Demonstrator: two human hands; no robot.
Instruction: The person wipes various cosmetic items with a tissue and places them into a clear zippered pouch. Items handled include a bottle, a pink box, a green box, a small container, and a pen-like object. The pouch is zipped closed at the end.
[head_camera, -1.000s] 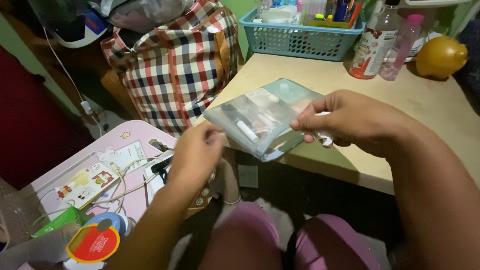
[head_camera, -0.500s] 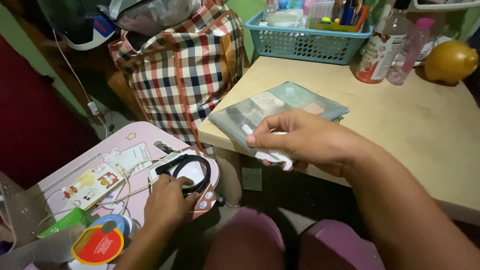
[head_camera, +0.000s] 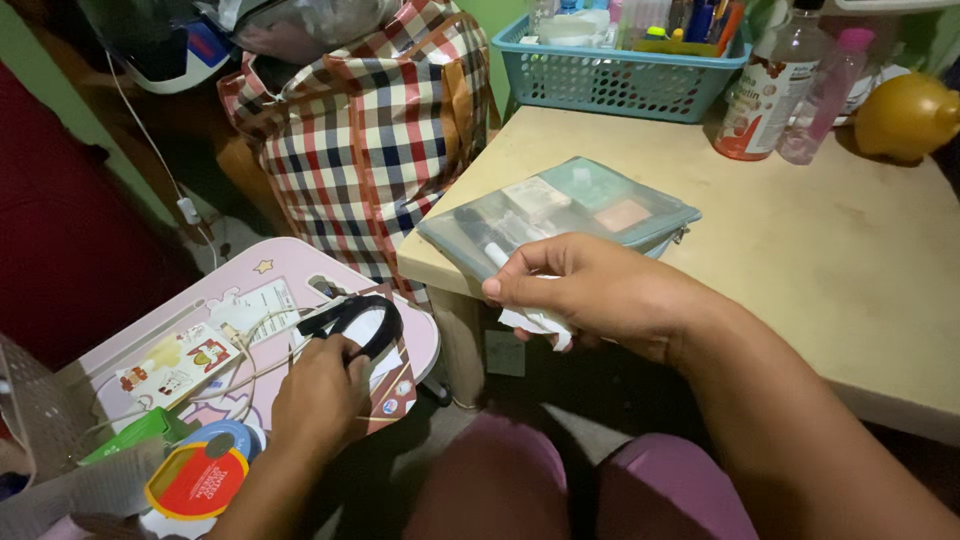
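Observation:
My right hand (head_camera: 590, 292) is closed on a crumpled white tissue (head_camera: 535, 321) at the front edge of the beige table (head_camera: 820, 240). Just beyond it lies a clear zip pouch (head_camera: 560, 215) with small items inside, resting on the table corner. My left hand (head_camera: 318, 392) reaches down to the pink lap desk (head_camera: 270, 275) and grips a black loop, a band or cable (head_camera: 355, 318), lifting it off a white card.
A plaid bag (head_camera: 370, 130) stands between the desk and the table. A teal basket (head_camera: 620, 70), two bottles (head_camera: 765, 95) and a yellow piggy bank (head_camera: 905, 115) line the table's back. A red-lidded tub (head_camera: 195, 480) and cables lie on the pink desk.
My left hand let go of the pouch, dropped to the pink desk and took hold of the black loop. The pouch now rests on the table; my right hand moved toward me with the tissue.

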